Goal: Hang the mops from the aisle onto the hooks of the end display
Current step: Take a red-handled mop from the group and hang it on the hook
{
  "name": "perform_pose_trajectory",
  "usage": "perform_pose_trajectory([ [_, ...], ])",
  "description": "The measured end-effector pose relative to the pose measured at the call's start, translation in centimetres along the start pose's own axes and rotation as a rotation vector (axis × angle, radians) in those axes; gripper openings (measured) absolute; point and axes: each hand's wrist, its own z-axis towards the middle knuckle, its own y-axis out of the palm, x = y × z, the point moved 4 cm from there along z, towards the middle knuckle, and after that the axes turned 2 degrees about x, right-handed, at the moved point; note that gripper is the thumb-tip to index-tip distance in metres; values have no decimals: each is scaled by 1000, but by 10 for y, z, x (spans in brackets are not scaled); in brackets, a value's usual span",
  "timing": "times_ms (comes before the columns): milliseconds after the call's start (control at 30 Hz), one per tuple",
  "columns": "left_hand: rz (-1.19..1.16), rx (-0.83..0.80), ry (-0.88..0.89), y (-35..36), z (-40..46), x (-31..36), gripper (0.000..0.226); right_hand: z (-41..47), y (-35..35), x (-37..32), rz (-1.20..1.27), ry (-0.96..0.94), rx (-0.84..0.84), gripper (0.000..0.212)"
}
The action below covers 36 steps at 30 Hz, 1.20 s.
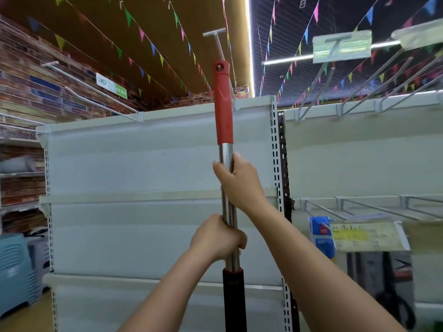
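Note:
I hold a mop upright in front of the white end display panel (134, 164). Its metal pole (226, 149) carries a red top grip (223, 101) with a hanging hole near the tip and a black sleeve (233, 298) lower down. My right hand (236, 180) is shut on the pole just below the red grip. My left hand (219, 238) is shut on the pole above the black sleeve. A long white hook (219, 46) sticks out from the panel's top rail directly behind the red grip. The mop head is out of view.
Another long hook (91, 88) projects from the top rail at the left. To the right, a second white bay has several hooks (374, 87) with price tags, plus a lower row (374, 207) holding a blue packet (321, 236). A light-blue appliance (16, 271) stands at the lower left.

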Motion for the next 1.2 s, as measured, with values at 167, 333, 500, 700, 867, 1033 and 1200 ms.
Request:
perform_pose_trajectory([
  [167, 37, 9, -24, -1, 11, -7, 25, 7, 9, 8, 18, -1, -15, 30],
  [333, 85, -56, -66, 9, 29, -11, 19, 14, 18, 32, 17, 64, -20, 29],
  [500, 91, -75, -84, 19, 57, -10, 15, 34, 23, 56, -16, 120, -39, 25],
  [700, 101, -85, -89, 31, 90, -11, 22, 54, 28, 82, -80, 149, -60, 24],
  [867, 103, -76, -87, 42, 114, -12, 11, 64, 32, 98, -185, 206, -58, 24],
  [1033, 117, -75, -69, 50, 134, -12, 15, 71, 36, 110, -266, 226, -43, 31],
  [1200, 138, -53, -51, 56, 150, -16, 13, 77, 38, 120, -328, 234, -93, 31],
])
